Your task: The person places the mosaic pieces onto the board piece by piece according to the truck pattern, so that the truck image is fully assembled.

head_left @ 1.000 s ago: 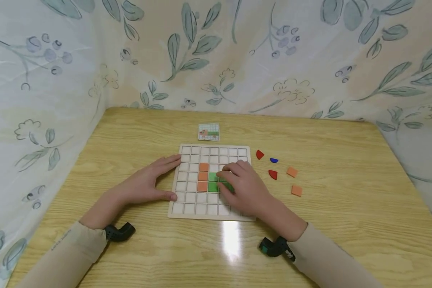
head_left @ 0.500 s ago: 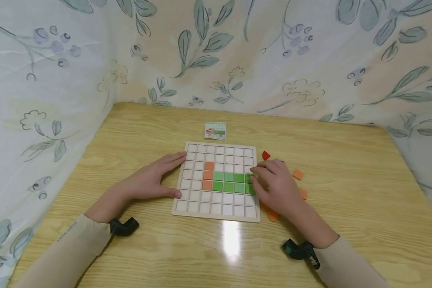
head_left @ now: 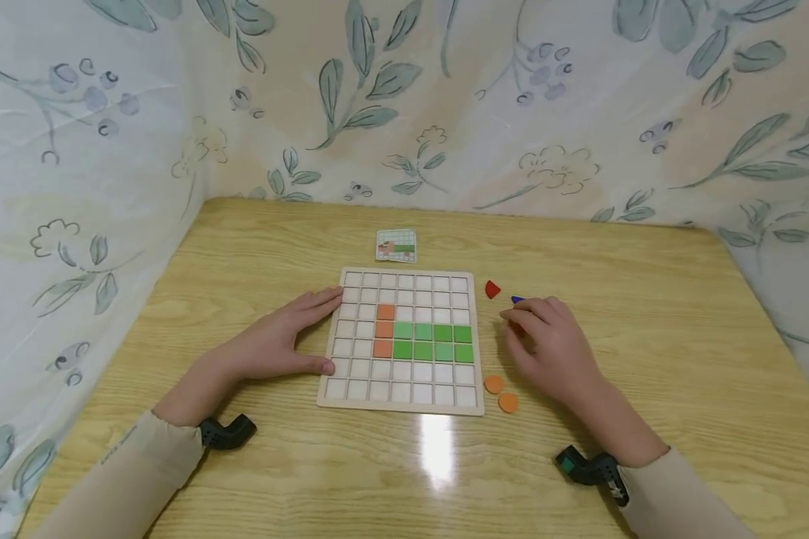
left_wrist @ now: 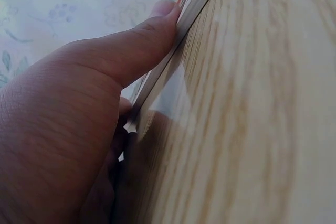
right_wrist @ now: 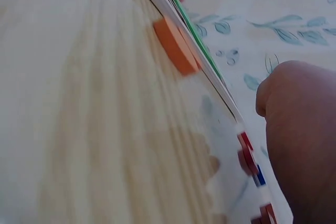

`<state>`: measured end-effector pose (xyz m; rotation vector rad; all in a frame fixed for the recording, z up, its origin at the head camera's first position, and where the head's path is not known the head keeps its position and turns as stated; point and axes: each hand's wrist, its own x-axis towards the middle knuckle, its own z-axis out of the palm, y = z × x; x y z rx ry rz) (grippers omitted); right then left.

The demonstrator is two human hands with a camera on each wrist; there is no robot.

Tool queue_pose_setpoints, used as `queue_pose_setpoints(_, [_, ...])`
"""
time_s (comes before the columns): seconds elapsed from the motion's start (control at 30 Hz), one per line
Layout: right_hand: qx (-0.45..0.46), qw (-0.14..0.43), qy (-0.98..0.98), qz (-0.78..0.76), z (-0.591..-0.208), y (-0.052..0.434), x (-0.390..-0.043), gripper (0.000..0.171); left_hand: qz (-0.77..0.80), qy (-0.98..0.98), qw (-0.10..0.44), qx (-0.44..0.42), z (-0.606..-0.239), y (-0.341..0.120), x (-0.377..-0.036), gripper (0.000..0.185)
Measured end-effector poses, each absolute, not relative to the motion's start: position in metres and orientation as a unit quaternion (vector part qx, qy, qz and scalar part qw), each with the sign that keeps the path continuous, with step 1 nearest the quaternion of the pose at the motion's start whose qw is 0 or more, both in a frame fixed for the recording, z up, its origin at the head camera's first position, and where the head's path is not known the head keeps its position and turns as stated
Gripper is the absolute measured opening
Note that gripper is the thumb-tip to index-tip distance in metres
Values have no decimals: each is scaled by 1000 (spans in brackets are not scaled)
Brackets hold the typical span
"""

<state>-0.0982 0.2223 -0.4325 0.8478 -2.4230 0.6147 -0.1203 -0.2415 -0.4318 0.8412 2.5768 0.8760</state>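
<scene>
A square wooden grid board lies on the table. In it, a column of orange square tiles stands beside two rows of green square tiles. My left hand rests along the board's left edge, fingers extended and thumb on the rim. To the right of the board, my right hand hovers over the loose pieces with fingers loosely bent. No piece shows in it. A blue piece peeks out by its fingertips, and a red wedge lies just beyond.
Two orange round pieces lie off the board's lower right corner. A small picture card with a coloured grid lies behind the board. Floral cloth hangs along the table's far and left sides.
My right hand has moved right, from over the green tiles to the loose pieces, uncovering the green rows and hiding some pieces. My left hand stays at the board's edge.
</scene>
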Motion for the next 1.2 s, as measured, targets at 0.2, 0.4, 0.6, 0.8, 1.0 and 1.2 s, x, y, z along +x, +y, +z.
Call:
queue_pose_setpoints(0.2, [299,241,-895,228,-435,235,-94,15,310,893,148,290,-432,-242,-117,116])
queue_pose_setpoints(0.4, [279,208,-913,215,-438,236,-91,23,308,893,149,291,-434,-242,-118,116])
queue_pose_setpoints(0.6, [271,190,-921,205,-440,234,-92,23,303,895,150,291,-432,-243,-119,116])
queue_pose_setpoints(0.8, [275,196,-918,208,-440,235,-93,19,304,894,146,296,-432,-241,-121,115])
queue_pose_setpoints(1.0, [275,196,-916,216,-440,233,-97,17,303,895,142,296,-432,-241,-120,115])
queue_pose_setpoints(1.2, [274,198,-913,228,-440,231,-98,16,302,896,148,291,-430,-241,-119,115])
